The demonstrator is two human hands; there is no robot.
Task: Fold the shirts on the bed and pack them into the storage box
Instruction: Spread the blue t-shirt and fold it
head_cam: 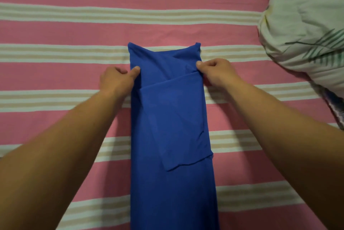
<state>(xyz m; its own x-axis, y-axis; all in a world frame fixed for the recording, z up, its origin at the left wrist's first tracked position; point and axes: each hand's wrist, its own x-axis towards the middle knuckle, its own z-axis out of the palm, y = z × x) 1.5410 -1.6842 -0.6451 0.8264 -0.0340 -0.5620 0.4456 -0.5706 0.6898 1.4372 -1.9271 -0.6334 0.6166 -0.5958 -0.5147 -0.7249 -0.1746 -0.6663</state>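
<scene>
Shirt: I see the blue shirt point(173, 127) lying flat on the bed point(55, 30), folded lengthwise into a long narrow strip that runs from the near edge of my view away toward the middle of the bed. A folded-in flap, probably a sleeve, lies slanted across its upper half.

Left grip: my left hand point(116, 78) is at the strip's left edge near the far end, the thumb lying on top of the cloth and the fingers curled at the edge, pinching it.

Right grip: my right hand point(216, 71) holds the right edge at about the same height, fingers curled in, thumb and forefinger nipping the fabric where the flap begins.

Arms: both forearms reach in from the lower corners, one on either side of the strip.

Bed: the cover is pink with bands of white and beige stripes running crosswise.

Bedding: a bunched pale quilt point(305, 24) with a green leaf print sits at the right edge, well apart from the shirt.
</scene>
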